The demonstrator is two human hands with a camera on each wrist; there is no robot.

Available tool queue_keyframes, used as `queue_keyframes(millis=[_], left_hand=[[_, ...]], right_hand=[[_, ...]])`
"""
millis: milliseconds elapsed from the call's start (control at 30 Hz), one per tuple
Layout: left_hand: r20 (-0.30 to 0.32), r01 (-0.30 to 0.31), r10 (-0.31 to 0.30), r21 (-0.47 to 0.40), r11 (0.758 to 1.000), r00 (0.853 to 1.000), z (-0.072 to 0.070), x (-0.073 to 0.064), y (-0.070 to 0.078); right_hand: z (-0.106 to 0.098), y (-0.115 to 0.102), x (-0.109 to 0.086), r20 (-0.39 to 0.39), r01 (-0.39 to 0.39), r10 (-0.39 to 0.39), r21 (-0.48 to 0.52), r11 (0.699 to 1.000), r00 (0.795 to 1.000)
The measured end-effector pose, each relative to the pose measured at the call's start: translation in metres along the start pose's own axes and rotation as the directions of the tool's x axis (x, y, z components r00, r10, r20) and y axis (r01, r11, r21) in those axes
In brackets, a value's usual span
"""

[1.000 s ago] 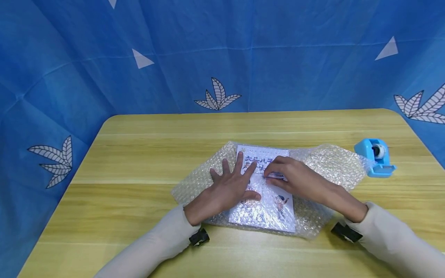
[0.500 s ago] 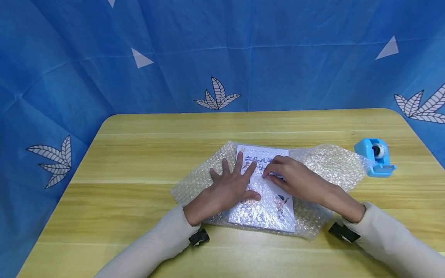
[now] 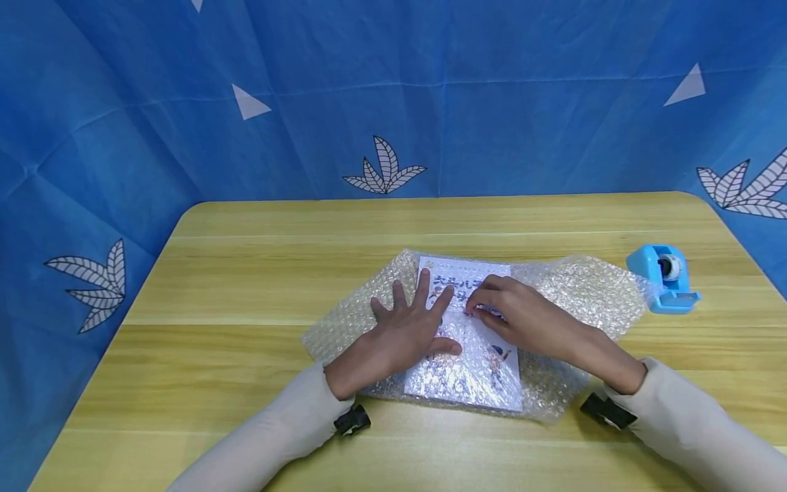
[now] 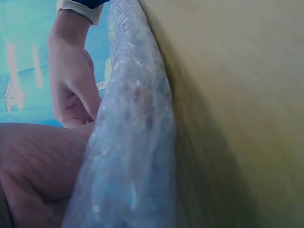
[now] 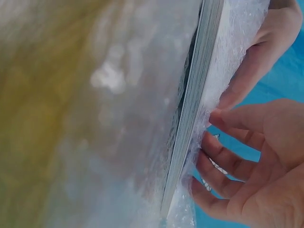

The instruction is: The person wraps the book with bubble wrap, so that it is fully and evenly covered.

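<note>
A book [image 3: 458,383] with a white printed cover lies on the table, with clear bubble wrap [image 3: 581,294] over it and spreading out on both sides. My left hand [image 3: 402,335] rests flat on the wrapped cover, its fingers spread. Beside it my right hand [image 3: 522,314] has bent fingers, and thumb and fingertips come together on the wrap near the middle of the cover, pinching at the film. In the right wrist view the page edges [image 5: 194,95] show beneath the wrap, with the fingertips [image 5: 209,142] against it. The left wrist view shows the wrapped side edge [image 4: 133,133].
A blue tape dispenser [image 3: 660,280] with a roll of tape stands at the right, touched or overlapped by the wrap's right end. The wooden table [image 3: 246,273] runs back to a blue cloth [image 3: 307,137] with leaf and triangle prints.
My right thumb has drawn up toward the fingertips, and the right forearm has shifted slightly left. The left hand, book and tape dispenser stay in place.
</note>
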State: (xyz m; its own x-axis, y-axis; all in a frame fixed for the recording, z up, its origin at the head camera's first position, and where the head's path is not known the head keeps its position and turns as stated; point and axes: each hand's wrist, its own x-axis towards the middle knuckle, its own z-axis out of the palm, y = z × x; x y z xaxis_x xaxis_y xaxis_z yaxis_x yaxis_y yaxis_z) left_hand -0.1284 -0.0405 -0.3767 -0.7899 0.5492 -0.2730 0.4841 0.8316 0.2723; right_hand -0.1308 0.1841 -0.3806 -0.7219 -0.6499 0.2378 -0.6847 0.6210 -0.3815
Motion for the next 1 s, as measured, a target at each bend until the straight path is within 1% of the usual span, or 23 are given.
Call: queue_keyframes(millis=[333, 633, 733, 900, 1000], left_hand=[[0.005, -0.002, 0.002, 0.001, 1.0, 1.0, -0.0003, -0.0007, 0.0007], [0.01, 0.001, -0.001, 0.006, 1.0, 1.0, -0.0004, -0.0002, 0.0009], [0.014, 0.002, -0.002, 0.008, 1.0, 1.0, -0.001, 0.0003, 0.0009], [0.005, -0.005, 0.005, 0.008, 1.0, 1.0, -0.0021, 0.0011, 0.0001], [-0.008, -0.005, 0.005, 0.002, 1.0, 1.0, -0.0024, 0.0019, -0.0004]], right_hand=[[-0.0016, -0.0019, -0.0019, 0.03, -0.024, 0.023, 0.017, 1.0, 0.999], [-0.0013, -0.003, -0.0021, 0.037, -0.03, 0.029, 0.015, 0.999, 0.999], [-0.0023, -0.0025, -0.0036, 0.06, -0.031, 0.03, 0.023, 0.999, 0.998], [-0.0056, -0.0012, -0.0064, 0.112, -0.01, 0.006, 0.03, 0.999, 0.994], [-0.005, -0.0014, -0.0062, 0.108, 0.014, -0.016, 0.022, 1.0, 0.994]])
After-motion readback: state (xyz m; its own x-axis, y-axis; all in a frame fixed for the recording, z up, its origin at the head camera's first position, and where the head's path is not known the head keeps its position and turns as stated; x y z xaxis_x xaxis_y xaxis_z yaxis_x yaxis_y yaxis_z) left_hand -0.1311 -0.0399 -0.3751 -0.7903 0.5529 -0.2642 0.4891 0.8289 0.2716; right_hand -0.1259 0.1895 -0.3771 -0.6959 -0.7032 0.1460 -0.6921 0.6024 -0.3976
